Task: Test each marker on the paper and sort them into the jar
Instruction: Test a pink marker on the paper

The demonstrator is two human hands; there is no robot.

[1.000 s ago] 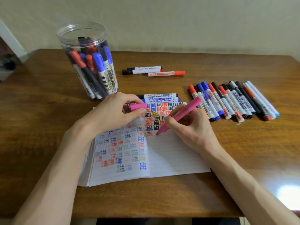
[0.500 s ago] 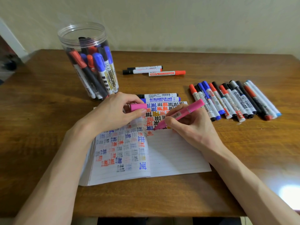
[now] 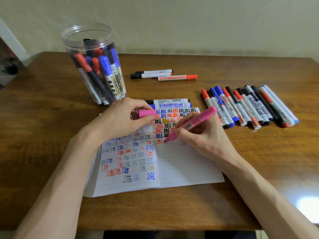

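So the right hand (image 3: 205, 135) has its grip wrapped around the pink marker (image 3: 193, 124), thumb and fingers pinching the barrel low down, with the tip touching the paper (image 3: 186, 166) right under the last orange mark in the block of test scribbles. Half a second back the tip sat a touch higher, up against that mark. Now it's down again at about the spot it had a second ago, so it's basically a small stroke on the page. The back end of the marker points up and right, toward the unsorted row.

The left hand (image 3: 119, 121) hasn't budged. Its grip is closed on the pink cap (image 3: 146, 113), pinched between thumb and fingers, and the hand rests on the left page near the top of the notebook.

Everything else sits where it was. The jar (image 3: 93, 66) is at the back left of the table (image 3: 43, 126), open on top, with a bunch of red, blue and black markers standing in it. Two whiteboard markers (image 3: 170, 103) lie side by side just above the notebook's top edge. Three more markers (image 3: 162, 75) lie further back, near the middle of the table. The row of markers (image 3: 248, 107) lies on the right, packed side by side, with a mix of red, blue and black caps.
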